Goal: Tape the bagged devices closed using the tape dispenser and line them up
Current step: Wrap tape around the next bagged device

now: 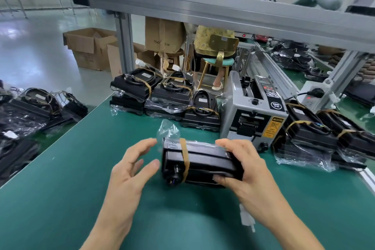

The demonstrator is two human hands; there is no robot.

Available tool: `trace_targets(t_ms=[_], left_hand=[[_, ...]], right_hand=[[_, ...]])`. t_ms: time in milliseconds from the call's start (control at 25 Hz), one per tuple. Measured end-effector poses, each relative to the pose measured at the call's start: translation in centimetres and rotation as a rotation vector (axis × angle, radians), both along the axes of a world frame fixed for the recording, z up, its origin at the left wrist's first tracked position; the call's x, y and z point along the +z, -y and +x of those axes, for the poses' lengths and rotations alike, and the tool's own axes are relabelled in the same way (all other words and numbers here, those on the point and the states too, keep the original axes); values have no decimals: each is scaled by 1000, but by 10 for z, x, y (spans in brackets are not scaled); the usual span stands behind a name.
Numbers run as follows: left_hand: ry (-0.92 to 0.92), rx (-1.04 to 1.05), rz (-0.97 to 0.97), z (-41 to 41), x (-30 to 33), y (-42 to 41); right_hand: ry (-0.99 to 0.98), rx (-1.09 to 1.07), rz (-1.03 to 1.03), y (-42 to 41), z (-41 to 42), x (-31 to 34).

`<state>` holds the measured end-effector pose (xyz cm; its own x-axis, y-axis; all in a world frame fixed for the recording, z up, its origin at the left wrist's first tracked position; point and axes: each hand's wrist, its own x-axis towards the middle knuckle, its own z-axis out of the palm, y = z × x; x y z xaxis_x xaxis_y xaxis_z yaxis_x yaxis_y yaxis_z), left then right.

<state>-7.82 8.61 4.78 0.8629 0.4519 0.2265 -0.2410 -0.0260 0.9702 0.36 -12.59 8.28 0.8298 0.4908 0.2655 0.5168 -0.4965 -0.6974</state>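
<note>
- The bagged device (199, 163) is gripped at its right end by the right hand (246, 170); the left hand (132, 165) is held open just beside its left end.
- Its long axis is laid left to right above the near worktop (81, 168).
- A clear bag (168, 131), bound by brown tape (185, 159), is wrapped around it.
- The tape dispenser (252, 111) is set farther right.

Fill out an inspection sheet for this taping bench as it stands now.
Surface: green mat, bare in front of the hands.
Job's things: bagged device with one brown tape band; tape dispenser upright behind it; taped devices stacked in a back row, more at right.
Clutter: pile of bagged units off the left edge.
Hands: right hand grips the device's right end; left hand open beside its left end, contact unclear.
Cables: black cord running to a plug.
Surroundings: cardboard boxes; seated person facing away.
</note>
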Motion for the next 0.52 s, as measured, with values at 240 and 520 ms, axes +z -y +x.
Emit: trace_targets(t_ms=[240,520], left_hand=[[121,-22,167,-8,12,5],[38,-28,-99,7,16,16]], right_hand=[[-53,-5,-33,0,-2,-3],[-67,-10,-28,2,-2,-6]])
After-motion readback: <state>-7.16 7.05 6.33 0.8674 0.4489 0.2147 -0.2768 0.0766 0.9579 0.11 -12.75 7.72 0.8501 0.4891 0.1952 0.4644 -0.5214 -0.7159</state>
